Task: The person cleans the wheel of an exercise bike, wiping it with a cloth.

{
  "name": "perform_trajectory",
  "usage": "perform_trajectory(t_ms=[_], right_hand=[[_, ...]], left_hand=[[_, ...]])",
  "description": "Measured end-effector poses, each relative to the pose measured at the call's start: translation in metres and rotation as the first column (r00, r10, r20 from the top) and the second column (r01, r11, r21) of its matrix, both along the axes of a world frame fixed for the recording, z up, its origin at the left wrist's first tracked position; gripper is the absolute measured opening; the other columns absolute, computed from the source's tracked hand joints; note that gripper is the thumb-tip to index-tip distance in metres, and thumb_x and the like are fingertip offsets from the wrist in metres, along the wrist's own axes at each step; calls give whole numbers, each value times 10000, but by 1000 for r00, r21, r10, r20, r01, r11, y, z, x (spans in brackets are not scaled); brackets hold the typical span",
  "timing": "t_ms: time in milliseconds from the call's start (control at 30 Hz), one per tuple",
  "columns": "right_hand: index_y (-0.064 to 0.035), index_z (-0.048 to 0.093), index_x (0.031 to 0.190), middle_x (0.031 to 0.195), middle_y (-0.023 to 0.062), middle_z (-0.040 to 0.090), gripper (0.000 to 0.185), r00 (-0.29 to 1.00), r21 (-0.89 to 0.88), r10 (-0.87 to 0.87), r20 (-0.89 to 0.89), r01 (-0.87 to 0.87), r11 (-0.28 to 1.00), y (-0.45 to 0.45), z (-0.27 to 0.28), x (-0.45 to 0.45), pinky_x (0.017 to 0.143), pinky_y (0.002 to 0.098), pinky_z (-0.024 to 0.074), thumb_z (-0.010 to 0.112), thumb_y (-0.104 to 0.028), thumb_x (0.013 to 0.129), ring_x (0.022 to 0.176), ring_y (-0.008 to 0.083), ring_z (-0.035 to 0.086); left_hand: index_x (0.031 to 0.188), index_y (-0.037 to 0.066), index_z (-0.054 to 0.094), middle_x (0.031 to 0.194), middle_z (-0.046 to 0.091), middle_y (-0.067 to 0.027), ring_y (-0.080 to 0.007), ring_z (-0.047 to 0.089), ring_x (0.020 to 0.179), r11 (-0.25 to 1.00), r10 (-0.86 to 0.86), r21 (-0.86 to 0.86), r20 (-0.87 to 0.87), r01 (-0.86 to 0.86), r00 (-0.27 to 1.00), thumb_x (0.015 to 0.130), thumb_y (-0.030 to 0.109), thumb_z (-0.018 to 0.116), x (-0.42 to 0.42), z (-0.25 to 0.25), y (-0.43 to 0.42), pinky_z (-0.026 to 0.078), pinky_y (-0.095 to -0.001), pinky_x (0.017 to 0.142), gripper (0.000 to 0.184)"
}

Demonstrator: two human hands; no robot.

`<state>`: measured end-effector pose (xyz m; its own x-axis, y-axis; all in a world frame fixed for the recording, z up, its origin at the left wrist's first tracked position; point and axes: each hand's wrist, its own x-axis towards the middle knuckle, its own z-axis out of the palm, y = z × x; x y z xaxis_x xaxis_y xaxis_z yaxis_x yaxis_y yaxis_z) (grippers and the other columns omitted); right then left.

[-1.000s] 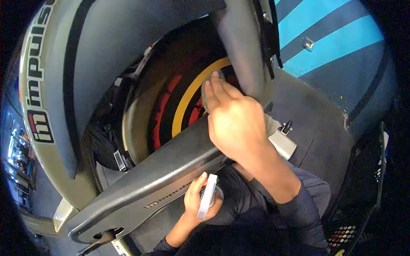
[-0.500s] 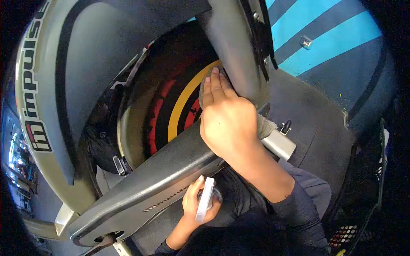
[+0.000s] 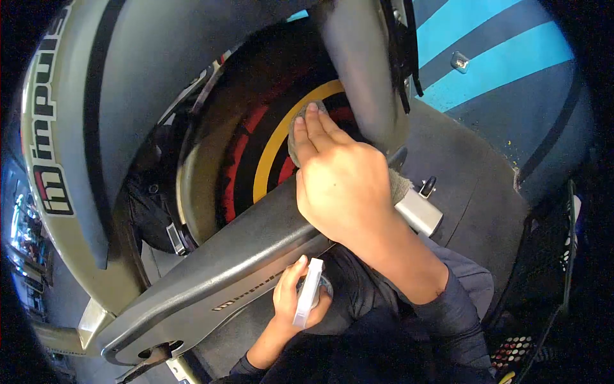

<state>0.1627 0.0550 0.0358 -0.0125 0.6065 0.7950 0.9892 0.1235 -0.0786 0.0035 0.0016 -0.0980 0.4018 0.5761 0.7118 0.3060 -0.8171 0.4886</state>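
Under the fingers of my right hand, a grey cloth is pressed to the exercise bike's flywheel, which carries red and yellow rings. More of the cloth shows beyond my wrist. That hand reaches over the bike's dark chain guard. Lower down, my left hand is wrapped round a spray bottle with a white top, seen from above; most of its body is hidden by the hand and top. It is held close to my lap, beside the chain guard.
A curved frame with "impulse" lettering rises at the left. A thick grey tube stands right of the flywheel. At the lower left is a crank. A blue-striped dark panel and a black mesh basket are at the right.
My right hand has slid the cloth slightly left across the flywheel, away from the grey tube. The left hand still grips the spray bottle in nearly the same place.
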Motion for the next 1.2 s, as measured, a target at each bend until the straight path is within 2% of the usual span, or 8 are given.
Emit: perform_trajectory(t_ms=[267,333,433,533,733,800,1000,1200], right_hand=[[106,581,1046,1102,256,581,413,999,-48,25,45,-23,999,-8,4,-12,739,328,521,533,-126,707,1025,280,593],[109,586,1034,1084,255,588,401,995,3,-97,19,97,995,5,0,-7,771,341,519,533,-110,702,1025,288,590],[108,571,1054,1104,258,575,413,1000,27,-19,8,19,999,5,0,6,810,341,507,538,-90,693,1042,296,578],[84,570,1074,1145,234,563,430,995,-2,75,65,-75,997,-4,0,1,780,319,509,558,-115,693,1057,280,573],[83,580,1067,1135,228,572,459,996,2,89,13,-90,996,-6,0,-9,724,310,516,574,-139,665,1056,261,577],[89,583,1047,1116,233,576,409,1000,15,-10,0,10,1000,1,-1,-5,768,320,517,555,-104,688,1054,270,575],[88,579,1067,1120,245,574,410,994,16,94,54,-95,995,-7,3,-3,784,325,514,506,-112,717,1054,284,579],[89,581,1066,1118,255,573,409,997,-7,-45,65,45,999,-1,-2,-8,793,343,513,503,-110,718,1051,282,583]], left_hand=[[1226,-81,376,846,585,-170,-289,596,703,999,-31,14,39,31,999,575,-26,630,3,5,3,500,-353,642,701],[1229,-80,369,846,585,-170,-289,596,701,999,-33,20,22,33,999,579,-26,631,-1,4,0,499,-352,639,703],[1267,-35,327,858,615,-151,-241,619,744,998,-38,-54,28,39,999,593,-7,611,-1,-2,0,499,-336,697,732],[1223,-87,370,828,588,-167,-285,599,692,999,-41,9,41,40,998,578,-27,640,3,6,1,498,-347,635,701],[1227,-77,373,837,590,-171,-288,604,705,996,-57,-57,86,62,995,573,-25,644,1,-3,1,501,-349,652,710],[1231,-73,369,866,594,-177,-291,605,733,999,-36,28,41,35,999,577,-25,647,3,2,2,500,-355,671,712],[1235,-76,364,894,601,-181,-292,603,735,999,-45,32,62,43,997,581,-25,643,4,7,1,500,-354,680,713],[1237,-80,362,886,600,-180,-286,601,723,997,-55,-46,67,58,996,582,-28,637,1,2,0,497,-350,665,712]])
